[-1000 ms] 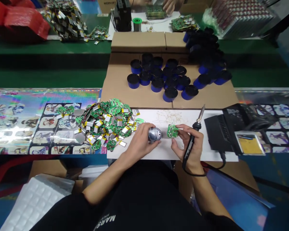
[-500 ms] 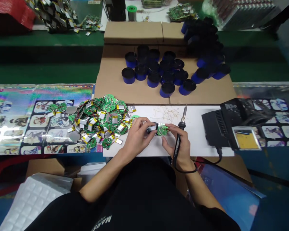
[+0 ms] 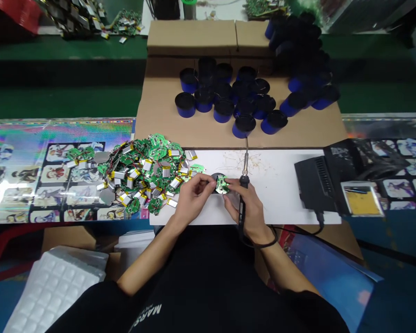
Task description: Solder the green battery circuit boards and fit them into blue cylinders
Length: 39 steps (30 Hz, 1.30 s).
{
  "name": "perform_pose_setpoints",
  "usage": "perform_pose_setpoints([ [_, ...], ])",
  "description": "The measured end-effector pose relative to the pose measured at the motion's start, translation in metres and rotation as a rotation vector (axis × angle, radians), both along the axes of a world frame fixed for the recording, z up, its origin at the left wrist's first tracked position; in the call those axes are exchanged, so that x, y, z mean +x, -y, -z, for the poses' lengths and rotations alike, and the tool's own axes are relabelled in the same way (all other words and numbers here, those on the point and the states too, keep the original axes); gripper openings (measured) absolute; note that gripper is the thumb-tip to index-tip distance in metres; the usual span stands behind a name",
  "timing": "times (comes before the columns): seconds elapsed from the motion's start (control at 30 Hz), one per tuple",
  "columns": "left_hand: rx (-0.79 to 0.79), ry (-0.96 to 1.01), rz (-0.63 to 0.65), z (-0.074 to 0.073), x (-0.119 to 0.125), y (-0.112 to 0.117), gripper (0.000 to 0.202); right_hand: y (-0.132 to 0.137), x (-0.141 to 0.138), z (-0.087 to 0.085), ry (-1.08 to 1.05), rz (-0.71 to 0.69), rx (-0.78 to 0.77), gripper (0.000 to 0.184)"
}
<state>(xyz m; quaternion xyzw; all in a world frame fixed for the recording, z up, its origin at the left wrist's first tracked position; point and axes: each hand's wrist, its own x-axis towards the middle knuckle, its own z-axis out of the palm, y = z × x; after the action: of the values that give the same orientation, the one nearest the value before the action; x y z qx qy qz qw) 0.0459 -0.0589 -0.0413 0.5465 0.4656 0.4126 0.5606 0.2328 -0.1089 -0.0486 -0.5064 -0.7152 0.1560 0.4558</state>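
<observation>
Though half-hidden, a round green circuit board [image 3: 222, 185]

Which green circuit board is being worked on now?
The round one against the dark round part in the left hand, by the soldering iron in the right hand; the others lie heaped on the left.

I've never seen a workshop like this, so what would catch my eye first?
A big heap of green circuit boards with silver batteries lies left of centre. Behind it, blue-and-black cylinders stand on cardboard. In the middle, the person's right hand grips a soldering iron beside a small green board.
</observation>
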Motion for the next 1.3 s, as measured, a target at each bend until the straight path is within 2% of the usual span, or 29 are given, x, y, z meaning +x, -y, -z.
perform_pose_setpoints([
  [0.23, -0.026, 0.030, -0.009, 0.001, -0.004, -0.003, 0.025, -0.009, 0.001, -0.009, 0.051, -0.071, 0.084, 0.050],
  [0.47, -0.060, 0.064, -0.001, 0.003, -0.005, -0.004, 0.026, -0.002, 0.000, -0.004, 0.024, -0.079, 0.081, 0.054],
  [0.63, -0.102, 0.146, -0.043, 0.001, 0.001, -0.006, 0.030, -0.016, 0.000, 0.002, 0.112, -0.055, 0.097, 0.053],
  [0.87, -0.124, 0.195, -0.057, -0.001, 0.004, -0.010, 0.036, -0.023, 0.013, -0.006, 0.126, -0.127, 0.092, 0.053],
  [1.07, -0.024, 0.086, 0.016, -0.001, -0.001, -0.007, 0.023, -0.020, 0.001, -0.014, 0.001, -0.001, 0.081, 0.039],
  [1.3, 0.165, -0.068, 0.090, -0.006, -0.005, -0.011, 0.019, -0.029, -0.017, -0.016, -0.267, 0.091, -0.113, 0.024],
])
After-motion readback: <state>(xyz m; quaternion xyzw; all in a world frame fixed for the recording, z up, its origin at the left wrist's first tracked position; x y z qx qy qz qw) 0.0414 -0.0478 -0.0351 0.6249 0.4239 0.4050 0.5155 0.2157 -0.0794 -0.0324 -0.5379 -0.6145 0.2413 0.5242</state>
